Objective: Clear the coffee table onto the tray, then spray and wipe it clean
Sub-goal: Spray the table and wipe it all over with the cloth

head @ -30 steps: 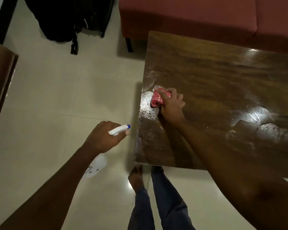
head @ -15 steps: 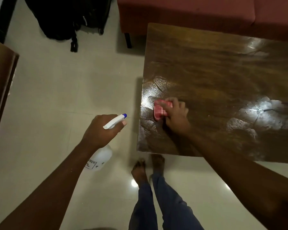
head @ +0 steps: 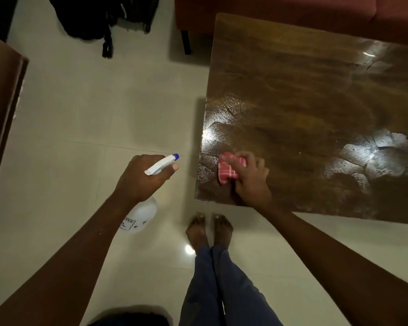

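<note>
Wet coffee table [head: 316, 102] corner, right hand [head: 250, 175] gripping cloth [head: 227, 169], left hand [head: 139, 177] clutching spray bottle [head: 140, 215]

There is only one view, so nothing is being shared between cameras. It is sitting on the person's head and is looking steeply down and a little forward, taking in a wide sweep. Both forearms are reaching up into the picture from the bottom corners, near the lens. The left hand [head: 141, 177] is showing left of centre, the right hand [head: 250, 177] just right of centre. Below the hands, the person's own bare feet [head: 209, 229] are standing almost directly under the camera. Beyond the right hand, the table [head: 316, 109] is filling the upper right; the floor [head: 80, 125] is stretching beyond the left hand.
</note>
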